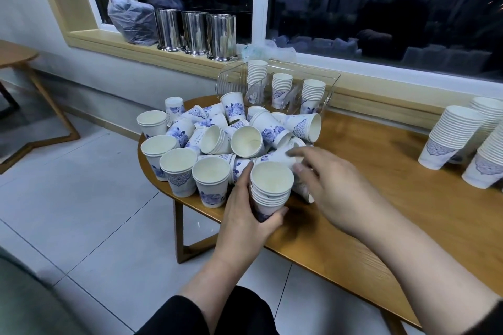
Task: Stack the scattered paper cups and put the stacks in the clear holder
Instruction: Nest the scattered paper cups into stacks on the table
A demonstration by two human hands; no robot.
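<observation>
While left hand (246, 215) fingers wrap cup stack (270, 187) | right hand (330, 185) fingers loose, beside it

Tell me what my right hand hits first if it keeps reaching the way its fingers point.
Probably the white paper cup with blue print lying on its side at the near edge of the pile: the right hand points up-left, its fingertips almost there, though depth is unclear.

White, blue-patterned paper cups (246, 141) are heaped, upright and tipped. Three stacks (281, 90) are stood in the clear holder (330, 90).
</observation>
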